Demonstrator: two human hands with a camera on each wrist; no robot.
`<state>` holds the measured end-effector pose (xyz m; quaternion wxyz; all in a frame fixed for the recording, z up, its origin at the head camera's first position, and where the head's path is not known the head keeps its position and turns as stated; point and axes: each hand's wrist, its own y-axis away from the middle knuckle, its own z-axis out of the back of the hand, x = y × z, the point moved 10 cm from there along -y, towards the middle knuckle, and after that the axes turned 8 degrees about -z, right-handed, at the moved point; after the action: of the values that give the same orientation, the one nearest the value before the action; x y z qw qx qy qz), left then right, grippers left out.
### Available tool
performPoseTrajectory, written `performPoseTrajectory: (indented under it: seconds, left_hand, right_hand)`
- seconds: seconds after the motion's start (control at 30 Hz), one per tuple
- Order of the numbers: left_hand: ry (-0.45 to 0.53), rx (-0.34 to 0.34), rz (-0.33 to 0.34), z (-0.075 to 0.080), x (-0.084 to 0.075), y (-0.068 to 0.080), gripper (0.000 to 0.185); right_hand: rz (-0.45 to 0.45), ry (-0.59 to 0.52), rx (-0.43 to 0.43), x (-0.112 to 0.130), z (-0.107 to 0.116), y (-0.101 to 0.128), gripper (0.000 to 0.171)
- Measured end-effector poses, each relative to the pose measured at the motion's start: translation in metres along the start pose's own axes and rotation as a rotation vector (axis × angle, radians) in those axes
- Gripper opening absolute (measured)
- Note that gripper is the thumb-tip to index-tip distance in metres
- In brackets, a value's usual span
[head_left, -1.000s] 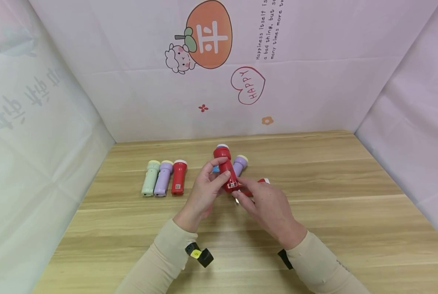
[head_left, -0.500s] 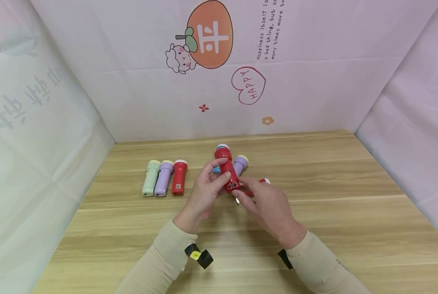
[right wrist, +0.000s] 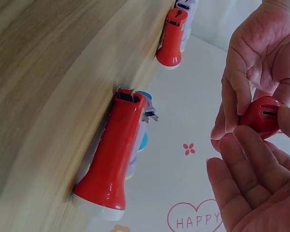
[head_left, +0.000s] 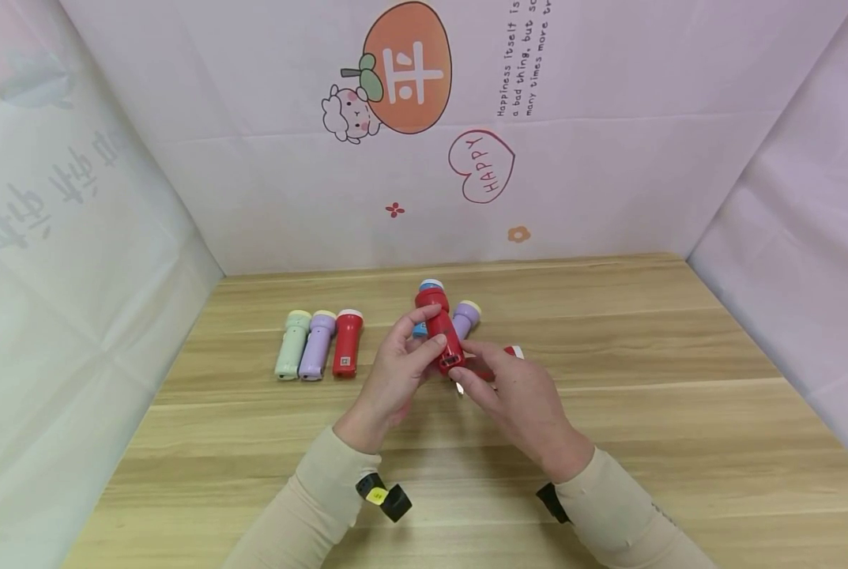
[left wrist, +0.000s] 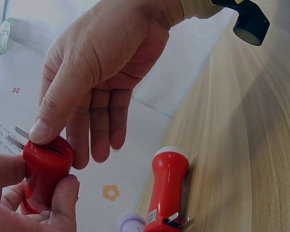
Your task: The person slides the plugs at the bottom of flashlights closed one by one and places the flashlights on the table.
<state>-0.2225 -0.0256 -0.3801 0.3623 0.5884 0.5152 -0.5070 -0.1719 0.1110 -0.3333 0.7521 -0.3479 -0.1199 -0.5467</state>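
Head view: left hand [head_left: 393,371] and right hand [head_left: 516,399] both pinch the red flashlight [head_left: 441,336] above table [head_left: 680,395] center, three flashlights [head_left: 317,344] at 9 o'clock.

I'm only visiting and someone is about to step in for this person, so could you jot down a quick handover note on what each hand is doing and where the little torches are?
Left hand: its grip holds the red torch off the table, thumb on its rear end.
Right hand: fingertips pinch that torch's rear end; its metal prongs stick out there.
Lined up at left: green torch, purple torch, second red torch.
Behind the hands: another purple torch, a blue one and a third red torch with prongs out.
Done or left: cannot tell.
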Motion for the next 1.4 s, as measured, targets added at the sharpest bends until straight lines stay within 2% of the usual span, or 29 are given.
performPoseTrajectory:
  seconds: [0.5,1.4]
  left_hand:
    - [0.031,0.024,0.0,-0.0047,-0.0018,0.0026,0.047]
    - [0.074,-0.005,0.014,-0.0066,-0.0018,0.0042,0.047]
  right_hand:
    - [0.004,-0.029,-0.02,0.0012,0.0028,-0.0001,0.045]
    - [0.055,-0.092,-0.059,0.0079,0.0088,0.0007,0.044]
